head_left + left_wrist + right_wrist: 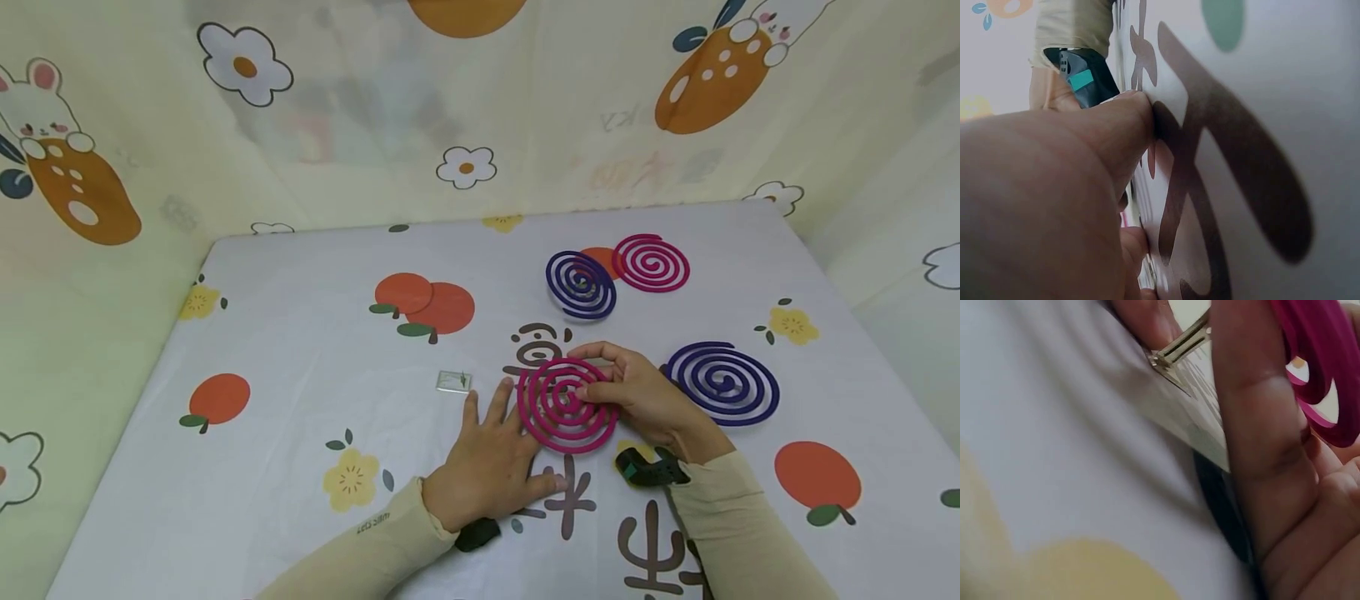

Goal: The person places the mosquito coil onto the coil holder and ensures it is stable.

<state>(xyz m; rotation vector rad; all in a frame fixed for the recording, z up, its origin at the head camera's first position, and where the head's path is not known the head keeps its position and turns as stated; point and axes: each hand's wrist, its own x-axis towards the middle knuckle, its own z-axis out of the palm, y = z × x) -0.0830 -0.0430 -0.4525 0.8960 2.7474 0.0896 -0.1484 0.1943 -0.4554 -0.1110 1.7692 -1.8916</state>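
Observation:
My right hand (648, 396) pinches a magenta mosquito coil (551, 437) near its centre, thumb on top. In the right wrist view, part of the magenta coil (1322, 356) shows behind a finger. A thin metal stand with an upright tab (1182, 347) is under the coil there, a fingertip right beside it. Palm down on the tablecloth, my left hand (491, 467) has its fingers spread, some of them partly behind the coil's left edge. The left wrist view shows the left thumb (1125, 122) resting on the printed cloth.
A small silvery rectangular plate (453, 382) lies beyond the left fingertips. Two dark blue coils (581, 285) (723, 383) and another magenta coil (652, 263) are on the right half of the table. Printed curtains (360, 117) stand behind the table (300, 267).

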